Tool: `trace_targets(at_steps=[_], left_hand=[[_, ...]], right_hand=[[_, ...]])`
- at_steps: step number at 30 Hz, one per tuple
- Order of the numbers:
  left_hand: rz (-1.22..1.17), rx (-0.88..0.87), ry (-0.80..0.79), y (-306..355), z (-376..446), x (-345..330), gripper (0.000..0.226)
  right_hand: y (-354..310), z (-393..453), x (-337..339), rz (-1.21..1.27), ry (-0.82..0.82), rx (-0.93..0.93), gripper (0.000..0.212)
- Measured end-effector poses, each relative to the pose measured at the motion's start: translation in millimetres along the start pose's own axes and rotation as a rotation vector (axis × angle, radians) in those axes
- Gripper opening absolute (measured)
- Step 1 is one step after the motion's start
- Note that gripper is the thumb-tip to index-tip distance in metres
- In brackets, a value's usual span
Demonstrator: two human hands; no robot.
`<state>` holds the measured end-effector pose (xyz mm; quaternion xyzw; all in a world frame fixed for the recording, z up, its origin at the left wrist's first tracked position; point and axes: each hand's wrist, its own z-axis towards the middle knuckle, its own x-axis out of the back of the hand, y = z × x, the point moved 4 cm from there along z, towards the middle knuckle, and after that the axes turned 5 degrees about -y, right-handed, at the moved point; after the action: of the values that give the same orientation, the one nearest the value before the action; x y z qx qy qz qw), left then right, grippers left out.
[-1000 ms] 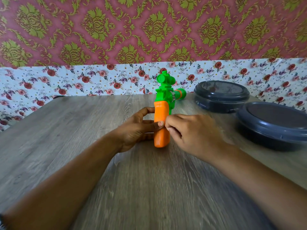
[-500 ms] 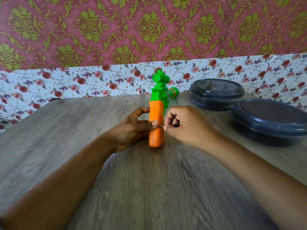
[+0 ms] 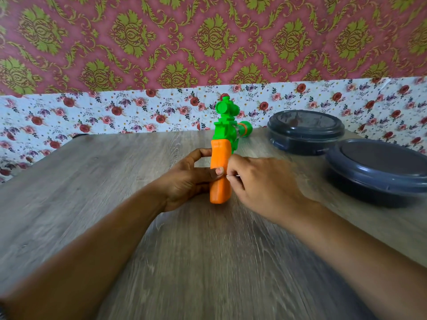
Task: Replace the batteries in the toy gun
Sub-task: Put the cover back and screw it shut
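- Head view: the toy gun (image 3: 221,158) lies on the grey wood-grain table (image 3: 115,181), near the middle, with its orange grip pointing toward the person and its green body and scope pointing toward the wall.
- The green muzzle with an orange ring sticks out to the right behind the body.
- The left hand (image 3: 189,179) grips the orange grip from the left side, thumb laid across its face and forefinger arched over the upper part.
- The right hand (image 3: 261,181) sits just beside the grip on the right, fingers curled, pinching a thin metal pin (image 3: 231,176) whose tip meets the grip's right edge next to the left thumb.
- Two dark lidded round containers stand at the right: the farther container (image 3: 305,132) near the wall and the nearer container (image 3: 379,169) in front of it, close together; whether they touch is unclear.
- Floral and damask wallpaper (image 3: 138,54) backs the table.
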<state>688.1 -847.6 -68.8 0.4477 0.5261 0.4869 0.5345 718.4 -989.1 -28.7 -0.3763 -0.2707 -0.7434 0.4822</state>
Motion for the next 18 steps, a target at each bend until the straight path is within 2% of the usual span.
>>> trace_targets(at_steps=[2,5,7,8,10,13,18], left_hand=[[0.009,0.001,0.003,-0.1,0.6,-0.3,0.046],[0.042,0.007,0.004,1.7,0.5,-1.4,0.051],[0.067,0.013,0.005,3.0,-0.9,-1.4,0.057],[0.071,0.016,0.002,2.9,-1.1,-1.4,0.059],[0.058,0.019,-0.001,2.2,-1.4,-1.7,0.059],[0.026,0.026,0.008,1.1,-1.3,-0.6,0.054],[-0.034,0.030,0.008,-1.3,-1.3,5.6,0.053]], right_hand=[[3.6,1.7,-3.4,0.207,-0.047,-0.235,0.012],[14.2,-0.6,-15.7,0.672,-0.124,-0.596,0.017],[16.0,-3.7,-21.4,0.911,-0.229,-0.738,0.016],[17.7,-5.1,-22.5,0.929,-0.278,-0.758,0.017],[19.4,-4.0,-19.3,0.848,-0.316,-0.703,0.016],[17.7,2.3,-9.5,0.665,-0.242,-0.513,0.009],[3.8,2.5,4.7,0.109,-0.156,-0.086,0.004]])
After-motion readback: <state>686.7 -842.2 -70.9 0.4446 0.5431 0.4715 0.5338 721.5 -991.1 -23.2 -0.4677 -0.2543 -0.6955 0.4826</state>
